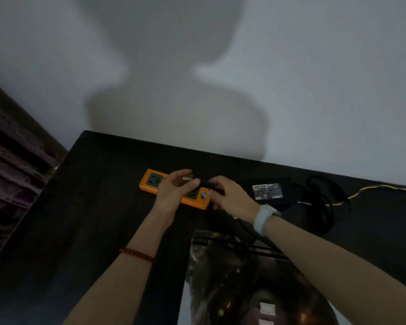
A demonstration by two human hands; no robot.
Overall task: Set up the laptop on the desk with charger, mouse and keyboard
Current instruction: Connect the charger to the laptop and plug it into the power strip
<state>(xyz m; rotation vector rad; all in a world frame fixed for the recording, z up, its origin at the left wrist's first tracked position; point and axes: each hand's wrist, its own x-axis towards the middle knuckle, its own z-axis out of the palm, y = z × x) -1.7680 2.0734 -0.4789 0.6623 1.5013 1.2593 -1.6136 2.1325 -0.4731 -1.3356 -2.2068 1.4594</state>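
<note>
An orange power strip [150, 182] lies near the back of the dark desk [92, 212]. Just above it, both hands hold a black charger plug [204, 184] whose metal prongs show. My left hand [174, 190] curls round the plug's left end, and my right hand [231, 195] grips its right end. The black charger brick [270, 191] with a white label lies to the right, its black cable [321, 202] bunched beside it. The laptop [239, 277], its lid covered in a dark picture, lies shut under my right forearm. No mouse or keyboard is in view.
A yellow and blue wire [373, 188] runs off to the right along the desk's back edge. A grey wall [291, 90] rises right behind the desk. Dark shelving [12, 170] stands to the left of the desk.
</note>
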